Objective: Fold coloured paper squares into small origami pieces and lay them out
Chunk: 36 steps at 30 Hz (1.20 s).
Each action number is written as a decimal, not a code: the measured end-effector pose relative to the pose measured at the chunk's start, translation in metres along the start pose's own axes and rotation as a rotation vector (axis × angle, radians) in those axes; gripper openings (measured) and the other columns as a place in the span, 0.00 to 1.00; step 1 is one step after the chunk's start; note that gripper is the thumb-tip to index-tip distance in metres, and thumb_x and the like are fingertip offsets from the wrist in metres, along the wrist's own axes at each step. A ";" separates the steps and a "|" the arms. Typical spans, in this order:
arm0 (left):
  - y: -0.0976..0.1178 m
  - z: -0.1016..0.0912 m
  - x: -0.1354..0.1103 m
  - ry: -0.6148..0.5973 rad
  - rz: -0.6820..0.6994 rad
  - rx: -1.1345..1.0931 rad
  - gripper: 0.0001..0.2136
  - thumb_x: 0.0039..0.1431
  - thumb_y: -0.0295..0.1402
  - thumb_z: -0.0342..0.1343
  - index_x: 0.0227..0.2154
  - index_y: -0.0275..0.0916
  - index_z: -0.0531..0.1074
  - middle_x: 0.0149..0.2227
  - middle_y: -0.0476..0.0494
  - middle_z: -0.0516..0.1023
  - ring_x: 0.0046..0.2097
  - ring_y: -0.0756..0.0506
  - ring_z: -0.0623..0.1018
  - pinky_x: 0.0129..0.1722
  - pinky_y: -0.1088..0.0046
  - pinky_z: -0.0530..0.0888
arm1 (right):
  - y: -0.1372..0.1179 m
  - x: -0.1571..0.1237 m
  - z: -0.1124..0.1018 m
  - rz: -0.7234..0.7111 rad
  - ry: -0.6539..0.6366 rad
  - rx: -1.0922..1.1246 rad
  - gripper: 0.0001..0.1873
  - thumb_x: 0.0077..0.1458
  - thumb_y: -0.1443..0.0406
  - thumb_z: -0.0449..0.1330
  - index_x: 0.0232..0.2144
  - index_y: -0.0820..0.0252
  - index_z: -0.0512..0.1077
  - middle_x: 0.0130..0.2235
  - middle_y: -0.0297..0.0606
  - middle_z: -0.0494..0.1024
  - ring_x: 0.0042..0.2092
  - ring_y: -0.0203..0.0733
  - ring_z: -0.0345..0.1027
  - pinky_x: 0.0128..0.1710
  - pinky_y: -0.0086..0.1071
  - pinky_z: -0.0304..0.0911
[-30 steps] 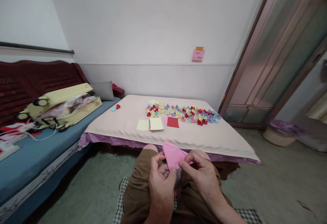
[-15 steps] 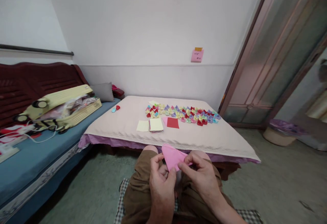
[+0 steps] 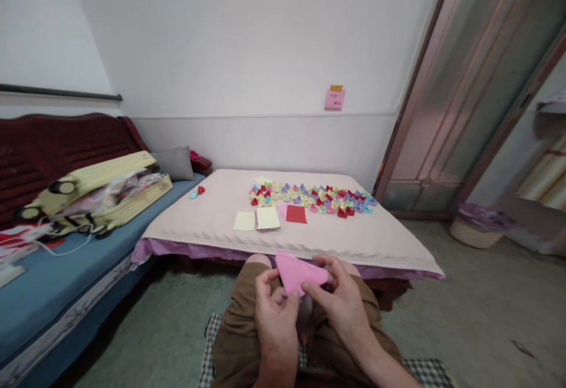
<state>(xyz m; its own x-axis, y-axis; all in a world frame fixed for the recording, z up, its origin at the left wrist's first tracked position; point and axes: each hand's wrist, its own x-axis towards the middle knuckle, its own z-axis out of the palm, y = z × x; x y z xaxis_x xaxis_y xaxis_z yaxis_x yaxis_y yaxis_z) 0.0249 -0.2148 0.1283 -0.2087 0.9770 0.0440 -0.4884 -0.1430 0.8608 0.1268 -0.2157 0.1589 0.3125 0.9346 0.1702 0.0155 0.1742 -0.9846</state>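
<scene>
A pink sheet of paper (image 3: 299, 273), folded into a triangle, is held between both hands above my lap. My left hand (image 3: 277, 311) pinches its lower left side, thumb in front near the bottom corner and fingers around the left edge. With thumb and fingers, my right hand (image 3: 340, 293) grips the right part; the thumb presses on the front face and the fingertips are partly hidden behind the paper. On the cloth-covered table (image 3: 354, 240) lie a stack of pale yellow paper squares (image 3: 267, 218), a single yellow square (image 3: 244, 220) and a red square (image 3: 296, 214).
Many small folded paper pieces (image 3: 318, 196) in mixed colours cover the table's back half. Two more pieces (image 3: 197, 191) lie at its left. An open yellow suitcase (image 3: 132, 199) rests on the blue-covered bench (image 3: 97, 252). At the right stands a lined bin (image 3: 477, 229).
The right fingers have shifted from the triangle's right corner to behind it, and more of its right side shows. The whole view has shifted slightly.
</scene>
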 end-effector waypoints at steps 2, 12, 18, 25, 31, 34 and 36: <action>0.002 0.001 -0.001 -0.001 0.005 -0.006 0.18 0.44 0.29 0.62 0.38 0.39 0.62 0.37 0.43 0.77 0.35 0.45 0.82 0.30 0.74 0.76 | 0.002 0.000 0.001 0.061 -0.044 0.098 0.29 0.36 0.68 0.65 0.45 0.60 0.64 0.27 0.31 0.77 0.26 0.39 0.68 0.25 0.30 0.63; 0.002 0.001 -0.001 0.013 -0.004 0.004 0.19 0.43 0.27 0.62 0.37 0.40 0.62 0.36 0.48 0.75 0.28 0.51 0.79 0.25 0.78 0.74 | 0.004 0.007 -0.009 0.059 -0.112 0.039 0.23 0.38 0.68 0.67 0.40 0.59 0.68 0.24 0.27 0.73 0.23 0.37 0.67 0.23 0.29 0.63; 0.004 0.000 0.000 0.042 -0.032 0.043 0.20 0.40 0.26 0.63 0.37 0.41 0.62 0.41 0.45 0.72 0.26 0.51 0.77 0.23 0.77 0.73 | -0.012 0.004 -0.028 0.061 -0.288 0.032 0.19 0.47 0.56 0.64 0.41 0.57 0.72 0.22 0.33 0.77 0.27 0.45 0.74 0.28 0.35 0.68; -0.005 -0.005 0.004 0.032 0.012 0.063 0.21 0.39 0.24 0.62 0.38 0.40 0.63 0.43 0.41 0.74 0.26 0.50 0.78 0.24 0.76 0.74 | 0.015 0.000 -0.017 0.156 -0.193 0.232 0.25 0.38 0.62 0.71 0.40 0.57 0.71 0.32 0.35 0.79 0.31 0.42 0.73 0.29 0.31 0.66; -0.009 -0.007 0.005 0.029 0.058 0.089 0.21 0.40 0.23 0.61 0.40 0.39 0.64 0.41 0.41 0.75 0.27 0.50 0.79 0.26 0.76 0.75 | 0.025 -0.005 0.000 0.135 -0.149 0.283 0.19 0.40 0.62 0.71 0.35 0.58 0.71 0.28 0.33 0.78 0.28 0.41 0.70 0.26 0.29 0.63; -0.004 -0.003 0.002 0.065 0.047 0.056 0.20 0.41 0.22 0.61 0.39 0.39 0.65 0.42 0.39 0.74 0.27 0.50 0.79 0.27 0.74 0.76 | 0.027 -0.004 -0.006 0.136 -0.177 0.271 0.17 0.45 0.58 0.68 0.36 0.57 0.69 0.24 0.31 0.76 0.22 0.38 0.68 0.22 0.29 0.61; -0.001 -0.001 0.001 0.067 0.015 0.032 0.20 0.41 0.23 0.61 0.39 0.39 0.64 0.42 0.39 0.74 0.27 0.49 0.79 0.25 0.74 0.76 | 0.029 -0.003 -0.013 0.134 -0.191 0.252 0.17 0.48 0.57 0.66 0.38 0.57 0.68 0.23 0.31 0.76 0.21 0.39 0.68 0.21 0.29 0.61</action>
<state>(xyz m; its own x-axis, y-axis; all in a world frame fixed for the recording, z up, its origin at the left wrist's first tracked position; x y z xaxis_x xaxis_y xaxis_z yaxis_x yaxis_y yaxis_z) 0.0244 -0.2142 0.1265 -0.2724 0.9619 0.0243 -0.4573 -0.1516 0.8763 0.1386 -0.2175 0.1297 0.1122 0.9913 0.0683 -0.2565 0.0953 -0.9618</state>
